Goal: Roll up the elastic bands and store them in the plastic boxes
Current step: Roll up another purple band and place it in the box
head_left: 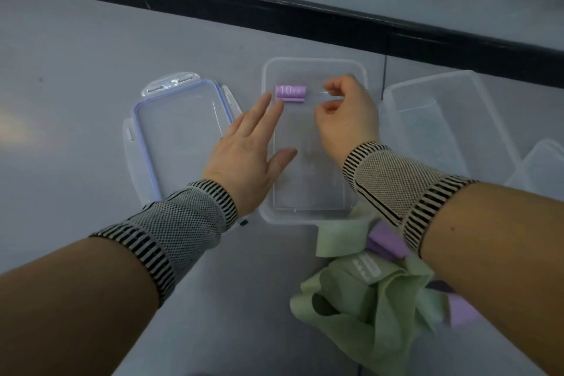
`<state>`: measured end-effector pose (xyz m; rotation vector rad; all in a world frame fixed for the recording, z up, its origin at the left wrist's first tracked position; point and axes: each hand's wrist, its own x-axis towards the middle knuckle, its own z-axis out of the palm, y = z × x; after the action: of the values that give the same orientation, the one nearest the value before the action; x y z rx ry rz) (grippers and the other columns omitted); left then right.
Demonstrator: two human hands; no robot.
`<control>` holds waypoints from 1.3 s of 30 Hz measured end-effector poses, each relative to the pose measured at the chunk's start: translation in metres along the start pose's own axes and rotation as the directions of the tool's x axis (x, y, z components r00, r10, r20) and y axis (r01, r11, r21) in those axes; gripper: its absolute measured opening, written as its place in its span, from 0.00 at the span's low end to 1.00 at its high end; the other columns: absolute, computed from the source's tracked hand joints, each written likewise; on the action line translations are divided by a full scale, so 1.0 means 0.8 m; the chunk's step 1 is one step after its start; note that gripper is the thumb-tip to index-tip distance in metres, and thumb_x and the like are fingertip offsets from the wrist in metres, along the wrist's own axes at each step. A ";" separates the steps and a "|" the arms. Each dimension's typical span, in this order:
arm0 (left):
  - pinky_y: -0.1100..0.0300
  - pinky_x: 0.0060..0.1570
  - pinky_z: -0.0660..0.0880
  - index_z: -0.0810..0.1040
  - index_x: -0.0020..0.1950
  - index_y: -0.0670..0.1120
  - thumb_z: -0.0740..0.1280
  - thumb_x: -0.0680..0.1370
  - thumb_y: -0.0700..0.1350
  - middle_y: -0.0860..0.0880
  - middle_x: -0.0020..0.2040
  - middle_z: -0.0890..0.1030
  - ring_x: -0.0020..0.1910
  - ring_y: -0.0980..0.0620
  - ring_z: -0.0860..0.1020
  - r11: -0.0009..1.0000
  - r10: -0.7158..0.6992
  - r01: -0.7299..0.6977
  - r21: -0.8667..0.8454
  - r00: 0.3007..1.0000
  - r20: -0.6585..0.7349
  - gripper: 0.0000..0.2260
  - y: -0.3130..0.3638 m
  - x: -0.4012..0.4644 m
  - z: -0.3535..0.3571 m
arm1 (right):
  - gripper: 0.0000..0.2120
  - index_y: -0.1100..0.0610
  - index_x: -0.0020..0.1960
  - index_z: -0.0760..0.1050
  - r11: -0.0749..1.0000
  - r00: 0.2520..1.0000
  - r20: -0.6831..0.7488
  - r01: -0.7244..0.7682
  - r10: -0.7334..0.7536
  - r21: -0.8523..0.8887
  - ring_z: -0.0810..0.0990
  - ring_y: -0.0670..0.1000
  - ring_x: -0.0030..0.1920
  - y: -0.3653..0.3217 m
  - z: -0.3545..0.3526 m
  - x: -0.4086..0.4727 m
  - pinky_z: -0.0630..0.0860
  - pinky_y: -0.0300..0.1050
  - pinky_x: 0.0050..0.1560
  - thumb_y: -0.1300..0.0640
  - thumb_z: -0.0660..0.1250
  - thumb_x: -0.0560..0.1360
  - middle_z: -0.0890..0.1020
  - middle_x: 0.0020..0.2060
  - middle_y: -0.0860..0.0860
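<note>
A rolled-up purple elastic band [290, 94] printed with "10" lies in the far left corner of a clear rectangular plastic box [311, 217] that stands open in the middle of the grey table [76, 70]. The left hand [247, 149] is spread flat with straight fingers over the box's left wall, its fingertips just beside the roll, grasping nothing. The right hand [348, 113] hovers over the far right part of the same box with fingers loosely curled and nothing held between them. Both wrists wear black-and-white striped knit wrist bands [393, 189]. To the left of the box lies its clear lid with a blue seal [180, 131]. To the right stands a second clear plastic box [442, 119]. Near the person, under the right forearm, lies a loose heap of pale green elastic bands [375, 308] with more purple elastic bands [386, 243] mixed in.
</note>
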<state>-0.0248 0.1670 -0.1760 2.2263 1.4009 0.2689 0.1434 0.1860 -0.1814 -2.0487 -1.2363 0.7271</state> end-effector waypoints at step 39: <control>0.61 0.62 0.65 0.77 0.62 0.46 0.64 0.77 0.40 0.48 0.66 0.73 0.64 0.48 0.73 0.966 -0.127 0.133 -0.224 0.991 0.038 0.14 0.147 -0.179 0.083 | 0.19 0.57 0.54 0.81 0.833 0.836 0.383 0.499 -0.392 -0.239 0.76 0.60 0.46 0.150 -0.143 -0.310 0.71 0.46 0.52 0.56 0.55 0.72 0.83 0.51 0.50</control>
<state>0.0311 -0.0213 -0.1608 1.9396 1.4211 0.3374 0.1918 -0.1080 -0.1640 -1.8055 -2.0694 0.6673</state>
